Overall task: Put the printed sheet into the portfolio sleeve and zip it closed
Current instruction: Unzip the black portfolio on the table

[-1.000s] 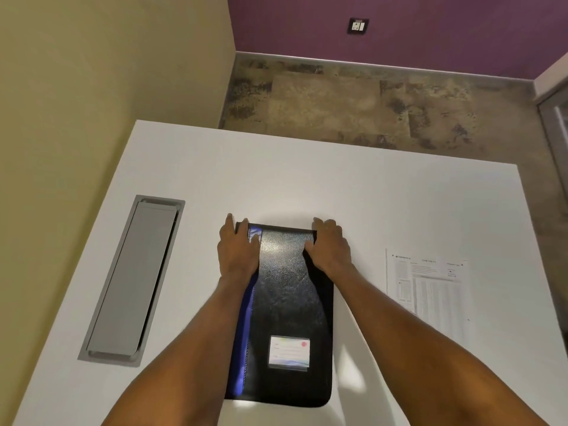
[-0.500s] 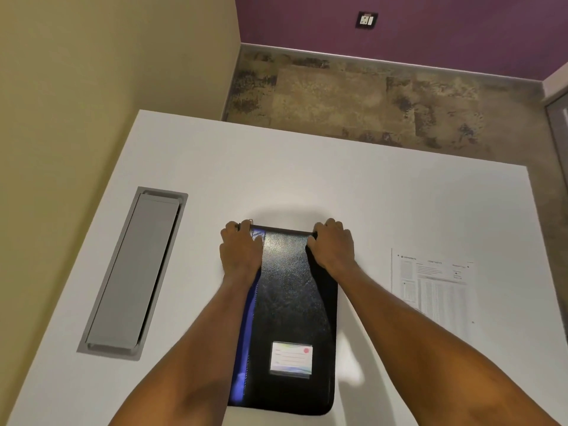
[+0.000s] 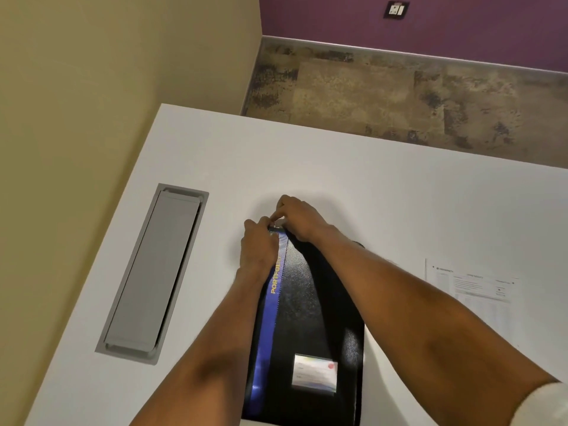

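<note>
Both hands at the zip corner, sheet not yet inside

We have the black portfolio sleeve (image 3: 310, 318) lying flat on the white table (image 3: 368, 186), its blue spine strip on our left. Our left hand (image 3: 259, 244) presses down on the far left corner with fingers curled, while our right hand (image 3: 299, 215) reaches across and seems to pinch a small metal zip pull (image 3: 274, 224) there, though the pull is too small for us to be sure. The printed sheet (image 3: 473, 285) lies well apart to our right on the table, untouched. We judge the task barely begun: opening, inserting and zipping all remain.
</note>
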A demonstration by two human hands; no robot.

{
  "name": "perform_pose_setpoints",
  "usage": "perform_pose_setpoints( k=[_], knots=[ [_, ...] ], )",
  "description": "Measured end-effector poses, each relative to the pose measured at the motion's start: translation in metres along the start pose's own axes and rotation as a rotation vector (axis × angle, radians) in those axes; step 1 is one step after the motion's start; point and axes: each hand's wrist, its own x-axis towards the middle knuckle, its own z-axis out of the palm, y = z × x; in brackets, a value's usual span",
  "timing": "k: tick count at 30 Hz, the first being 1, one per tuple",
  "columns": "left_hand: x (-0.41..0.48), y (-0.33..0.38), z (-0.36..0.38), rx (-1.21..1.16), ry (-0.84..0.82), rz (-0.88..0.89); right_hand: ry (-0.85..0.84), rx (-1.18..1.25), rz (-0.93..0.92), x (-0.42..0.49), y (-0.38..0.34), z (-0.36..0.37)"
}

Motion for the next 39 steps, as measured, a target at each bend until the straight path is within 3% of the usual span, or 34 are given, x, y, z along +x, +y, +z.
perform_pose_setpoints(
  k=[10,18,28,35,39],
  knots=[
    [0.008,0.003,0.005,-0.012,0.04,-0.053,0.086,-0.153,-0.172,-0.008,0.013,-0.004],
    [0.014,0.002,0.007,0.012,0.043,-0.031,-0.064,-0.103,-0.183,-0.002,0.008,-0.012],
    [0.014,0.0,0.004,-0.043,0.061,0.007,-0.109,0.028,-0.198,0.006,0.018,-0.009],
    [0.011,-0.001,0.001,-0.035,0.078,0.027,-0.165,-0.01,-0.155,0.008,0.018,-0.01],
    [0.01,0.001,0.0,-0.024,0.086,0.027,-0.093,-0.118,-0.207,0.0,0.018,-0.018]
  ],
)
